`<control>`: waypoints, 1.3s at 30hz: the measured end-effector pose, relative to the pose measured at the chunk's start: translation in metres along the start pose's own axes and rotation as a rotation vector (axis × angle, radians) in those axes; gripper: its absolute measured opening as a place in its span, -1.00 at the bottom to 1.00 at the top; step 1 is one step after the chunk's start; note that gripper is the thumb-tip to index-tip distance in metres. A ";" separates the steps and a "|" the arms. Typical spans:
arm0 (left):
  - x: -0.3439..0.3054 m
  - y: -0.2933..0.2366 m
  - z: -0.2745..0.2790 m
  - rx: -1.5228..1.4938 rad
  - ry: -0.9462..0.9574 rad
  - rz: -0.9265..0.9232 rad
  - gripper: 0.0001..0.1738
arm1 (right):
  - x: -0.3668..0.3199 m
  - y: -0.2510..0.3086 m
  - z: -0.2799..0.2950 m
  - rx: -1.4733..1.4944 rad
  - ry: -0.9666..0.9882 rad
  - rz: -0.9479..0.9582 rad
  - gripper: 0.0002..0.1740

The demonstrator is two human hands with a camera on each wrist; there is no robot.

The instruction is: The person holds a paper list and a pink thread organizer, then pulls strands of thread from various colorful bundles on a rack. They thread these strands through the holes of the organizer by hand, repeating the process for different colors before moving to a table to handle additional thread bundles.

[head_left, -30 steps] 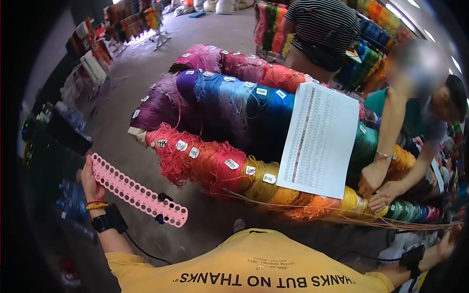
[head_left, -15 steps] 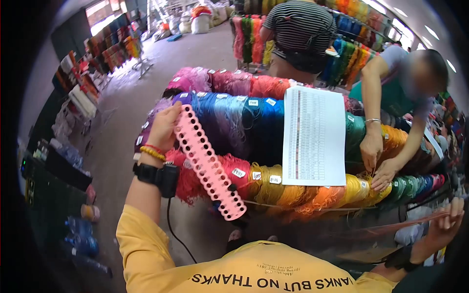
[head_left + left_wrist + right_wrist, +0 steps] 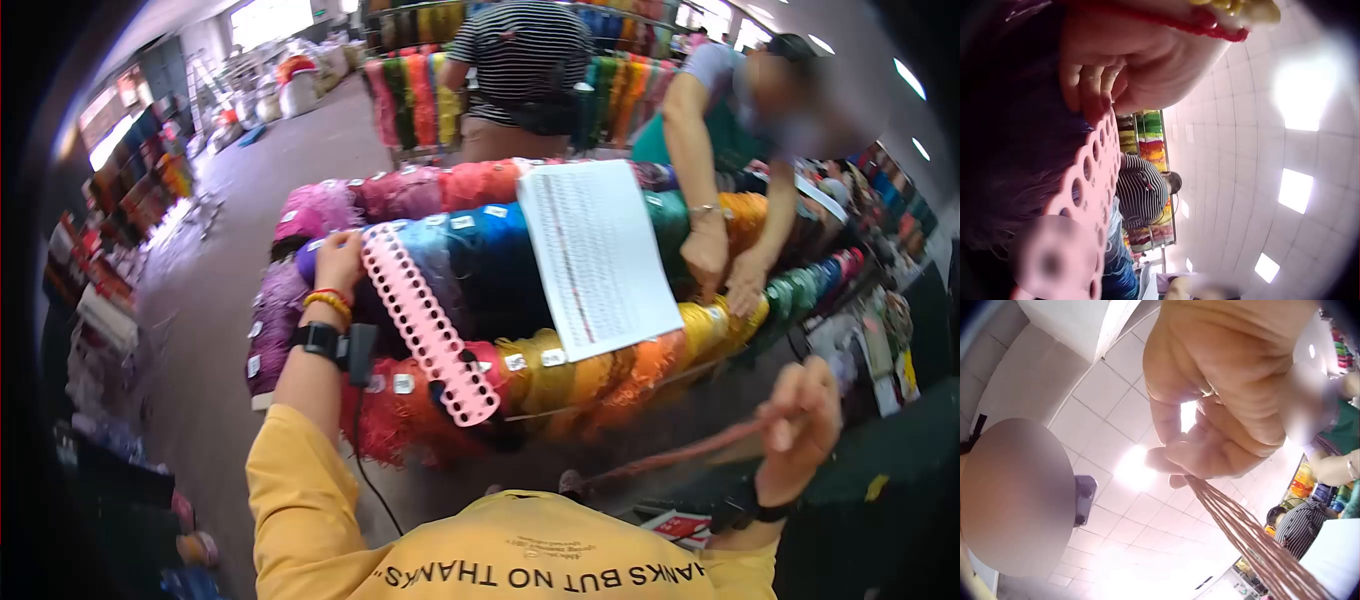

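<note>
My left hand point(image 3: 339, 262) pinches the top end of a long pink card point(image 3: 421, 318) with rows of holes, held slanted in front of the blue and red thread bundles. In the left wrist view the fingers point(image 3: 1094, 90) grip the edge of the pink card point(image 3: 1094, 181), close by dark purple thread. At the lower right of the head view my right hand point(image 3: 800, 425) holds a bunch of brownish-pink threads point(image 3: 690, 452). The right wrist view has the thumb and fingers point(image 3: 1179, 459) pinching these threads point(image 3: 1254, 540), which trail down to the right.
Labelled thread bundles point(image 3: 480, 235) lie in long rows before me, with a printed sheet point(image 3: 600, 260) on top. Across them a person in green point(image 3: 690, 120) has both hands on yellow thread. Another in a striped top point(image 3: 530, 65) stands behind, near hanging skeins point(image 3: 400, 100).
My left hand has come up and inward with the pink card, now over the bundles. The right hand has moved inward and up, with the threads. The head view has turned right.
</note>
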State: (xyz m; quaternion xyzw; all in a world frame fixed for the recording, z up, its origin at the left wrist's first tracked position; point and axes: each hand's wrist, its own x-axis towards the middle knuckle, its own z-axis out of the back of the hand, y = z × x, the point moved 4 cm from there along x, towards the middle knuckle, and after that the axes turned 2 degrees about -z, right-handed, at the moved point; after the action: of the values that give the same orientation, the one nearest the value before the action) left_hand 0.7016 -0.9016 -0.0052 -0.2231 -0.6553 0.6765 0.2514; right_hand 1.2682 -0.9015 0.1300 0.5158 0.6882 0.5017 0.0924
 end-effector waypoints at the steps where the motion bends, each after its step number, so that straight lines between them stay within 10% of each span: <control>1: 0.005 0.002 0.000 0.121 -0.022 -0.073 -0.80 | 0.000 -0.004 0.000 -0.058 -0.080 -0.054 -0.78; 7: -0.018 -0.018 0.017 0.699 -0.238 -0.697 -0.55 | 0.007 -0.017 0.003 -0.563 -0.203 -0.069 -0.84; 8: -0.032 -0.030 0.015 0.606 -0.199 -0.577 -0.59 | 0.007 -0.018 0.004 -0.595 -0.205 -0.061 -0.83; 17: -0.199 -0.123 -0.097 0.093 0.901 -0.498 -0.82 | 0.009 -0.014 -0.016 -0.498 -0.207 -0.226 -0.80; 23: -0.293 -0.146 -0.189 -0.147 1.092 -0.876 -0.66 | 0.006 -0.013 -0.050 -0.734 -0.086 -0.255 -0.83; 26: -0.317 -0.149 -0.218 -0.100 1.621 -0.396 -0.69 | 0.000 -0.005 -0.063 -0.810 -0.054 -0.278 -0.84; 39: -0.303 -0.216 -0.230 -0.089 1.329 -0.483 -0.70 | -0.030 0.008 0.039 -0.683 -0.228 -0.123 -0.72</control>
State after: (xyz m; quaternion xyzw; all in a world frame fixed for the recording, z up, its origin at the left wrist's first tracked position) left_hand 1.0921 -0.9121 0.1924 -0.4473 -0.4214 0.2947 0.7318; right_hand 1.3118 -0.9024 0.1063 0.4655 0.4959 0.6353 0.3656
